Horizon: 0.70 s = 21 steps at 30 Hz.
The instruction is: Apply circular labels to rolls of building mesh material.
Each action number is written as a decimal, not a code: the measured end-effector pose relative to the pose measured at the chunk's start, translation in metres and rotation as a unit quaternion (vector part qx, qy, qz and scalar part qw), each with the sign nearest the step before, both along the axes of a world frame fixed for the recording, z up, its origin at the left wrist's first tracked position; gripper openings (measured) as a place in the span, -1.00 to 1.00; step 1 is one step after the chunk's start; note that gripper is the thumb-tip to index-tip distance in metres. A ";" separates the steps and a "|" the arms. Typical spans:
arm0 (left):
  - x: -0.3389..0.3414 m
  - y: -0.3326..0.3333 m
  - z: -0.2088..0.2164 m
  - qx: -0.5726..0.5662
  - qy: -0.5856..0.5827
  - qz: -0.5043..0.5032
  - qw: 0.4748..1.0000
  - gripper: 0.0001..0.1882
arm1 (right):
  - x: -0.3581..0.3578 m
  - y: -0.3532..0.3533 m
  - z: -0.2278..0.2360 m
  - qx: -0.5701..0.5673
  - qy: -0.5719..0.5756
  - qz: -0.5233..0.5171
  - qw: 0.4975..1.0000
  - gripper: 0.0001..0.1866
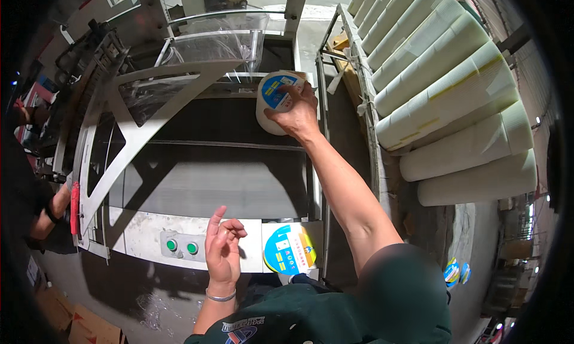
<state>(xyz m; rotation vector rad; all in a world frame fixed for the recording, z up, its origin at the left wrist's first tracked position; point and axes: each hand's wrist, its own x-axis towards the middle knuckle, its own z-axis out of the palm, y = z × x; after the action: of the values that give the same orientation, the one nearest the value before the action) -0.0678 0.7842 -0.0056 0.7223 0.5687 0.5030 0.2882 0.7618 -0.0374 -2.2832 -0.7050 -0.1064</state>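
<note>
At the far side of the machine bed, my right hand (297, 112) is on the end of a white roll (269, 118). Its fingers curl over a round blue, white and yellow label (275, 92) on that end, partly covering it. Closer to me, my left hand (222, 248) is raised near the pale front ledge, with one finger stretched up, the others loosely bent, and nothing in it. To its right, flat on the ledge, lie round labels (288, 249) in the same colours, apparently a stack.
Two green push buttons (182, 246) sit on the front ledge (134, 233). A white triangular frame (134, 138) rises on the left, with another person's hand (60, 202) beside it. Large pale rolls (448, 96) lie along the right. Clear plastic film (212, 48) hangs at the back.
</note>
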 end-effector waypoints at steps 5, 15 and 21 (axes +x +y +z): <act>-0.011 -0.011 0.001 0.011 0.001 -0.013 1.000 -0.34 | -0.003 0.005 -0.022 0.006 -0.051 0.003 0.999 -0.06; -0.021 -0.039 0.025 0.013 0.016 -0.028 0.999 -0.45 | -0.025 0.018 0.041 -0.028 0.044 0.103 0.993 0.34; -0.014 -0.086 0.016 0.038 0.057 -0.031 0.997 -0.53 | -0.018 -0.109 0.084 0.098 -0.135 0.074 0.983 -0.06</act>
<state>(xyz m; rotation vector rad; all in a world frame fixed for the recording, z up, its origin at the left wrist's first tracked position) -0.0815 0.6985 0.0104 0.8426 0.6351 0.4289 0.2705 0.6527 0.0468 -2.0406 -0.9560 -0.4029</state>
